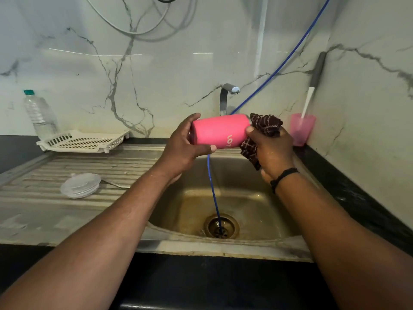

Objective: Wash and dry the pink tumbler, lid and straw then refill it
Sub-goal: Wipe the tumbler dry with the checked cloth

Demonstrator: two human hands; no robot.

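Above the sink [257, 247], the left hand [181, 151] grips the pink tumbler [220, 132] sideways; the right hand [273, 151] holds a dark cloth [264, 125] at its mouth. Drying seems underway. The lid [80, 185] lies left of the sink, not yet refitted; refilling remains. Straw unclear; tumbler's mouth hidden.

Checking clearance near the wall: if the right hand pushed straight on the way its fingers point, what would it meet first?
The dark patterned cloth the right hand already grips, bunched against the pink tumbler's mouth end; depth beyond is unclear.
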